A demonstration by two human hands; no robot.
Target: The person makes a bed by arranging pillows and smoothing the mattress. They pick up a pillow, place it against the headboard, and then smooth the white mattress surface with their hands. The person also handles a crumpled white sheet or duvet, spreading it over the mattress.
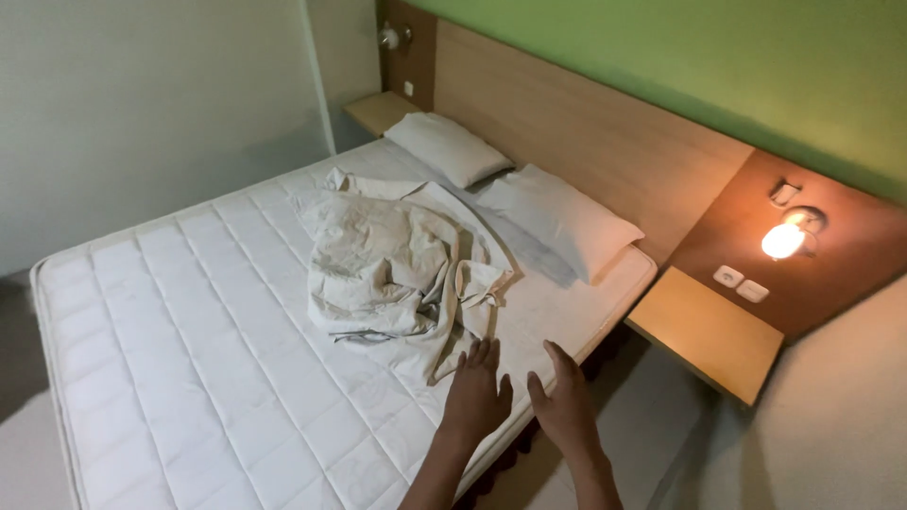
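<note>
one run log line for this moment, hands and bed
left hand: open, over mattress edge | right hand: open, beside it | crumpled sheet: just ahead, untouched | two pillows: at headboard

White quilted mattress (189, 359), cream crumpled sheet (387, 264), white pillows (557, 217), green wall (718, 66)

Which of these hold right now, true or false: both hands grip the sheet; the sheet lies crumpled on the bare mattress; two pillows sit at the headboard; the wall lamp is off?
1. Both hands grip the sheet. False: the left hand and right hand hover open near the crumpled sheet, holding nothing.
2. The sheet lies crumpled on the bare mattress. True.
3. Two pillows sit at the headboard. True.
4. The wall lamp is off. False: it glows.
</note>
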